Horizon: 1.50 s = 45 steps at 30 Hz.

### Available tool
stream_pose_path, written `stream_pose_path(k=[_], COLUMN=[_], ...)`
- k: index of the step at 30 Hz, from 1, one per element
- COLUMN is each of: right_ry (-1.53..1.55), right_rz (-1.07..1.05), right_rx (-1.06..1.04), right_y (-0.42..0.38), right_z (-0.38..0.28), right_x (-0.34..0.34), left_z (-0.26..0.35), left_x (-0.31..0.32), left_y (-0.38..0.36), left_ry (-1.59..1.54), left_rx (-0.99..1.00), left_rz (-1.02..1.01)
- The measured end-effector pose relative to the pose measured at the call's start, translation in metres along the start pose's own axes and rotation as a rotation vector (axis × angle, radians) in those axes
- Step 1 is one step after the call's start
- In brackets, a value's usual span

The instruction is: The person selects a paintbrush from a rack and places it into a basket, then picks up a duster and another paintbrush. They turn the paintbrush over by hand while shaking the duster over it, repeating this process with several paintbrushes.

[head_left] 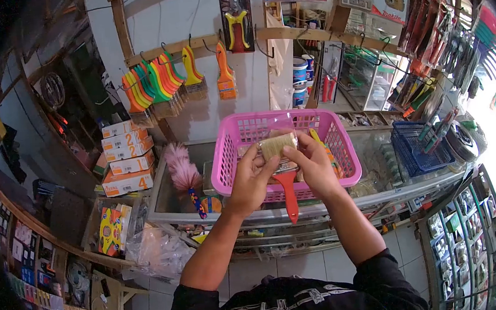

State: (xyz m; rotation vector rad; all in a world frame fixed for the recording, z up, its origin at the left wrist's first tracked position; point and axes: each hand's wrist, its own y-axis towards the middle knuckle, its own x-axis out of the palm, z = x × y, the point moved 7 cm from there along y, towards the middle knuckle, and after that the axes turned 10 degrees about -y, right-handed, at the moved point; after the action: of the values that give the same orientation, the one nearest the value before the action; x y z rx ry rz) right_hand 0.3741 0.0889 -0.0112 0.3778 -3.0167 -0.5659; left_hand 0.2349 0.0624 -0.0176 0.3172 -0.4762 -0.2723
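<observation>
Head view: we pinch the paintbrush (283,164) by its bristle end with left hand (252,178) and right hand (315,165), fingers closed, above the pink basket (341,147) on the desk (381,193). Its red handle dangles free; a loosened grip could drop it outside the basket.

Glass counter (378,161) — pink basket (341,147), blue basket (416,152).
</observation>
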Motion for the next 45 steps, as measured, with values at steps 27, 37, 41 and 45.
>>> stream_pose_path(k=[27, 37, 41, 45], right_ry=[-0.013, 0.106, 0.025, -0.069], right_rz=[-0.062, -0.010, 0.027, 0.071], right_rx=[-0.162, -0.074, -0.118, -0.130], right_y=[-0.010, -0.010, -0.010, -0.011], right_z=[-0.009, 0.010, 0.018, 0.034], right_x=[0.002, 0.001, 0.004, 0.008], left_z=[0.026, 0.016, 0.009, -0.006], left_x=[-0.004, -0.014, -0.024, -0.040], left_y=[0.003, -0.004, -0.011, -0.017], left_ry=[0.177, 0.038, 0.163, 0.115], left_rx=[0.249, 0.053, 0.078, 0.126], left_rz=[-0.057, 0.028, 0.135, 0.330])
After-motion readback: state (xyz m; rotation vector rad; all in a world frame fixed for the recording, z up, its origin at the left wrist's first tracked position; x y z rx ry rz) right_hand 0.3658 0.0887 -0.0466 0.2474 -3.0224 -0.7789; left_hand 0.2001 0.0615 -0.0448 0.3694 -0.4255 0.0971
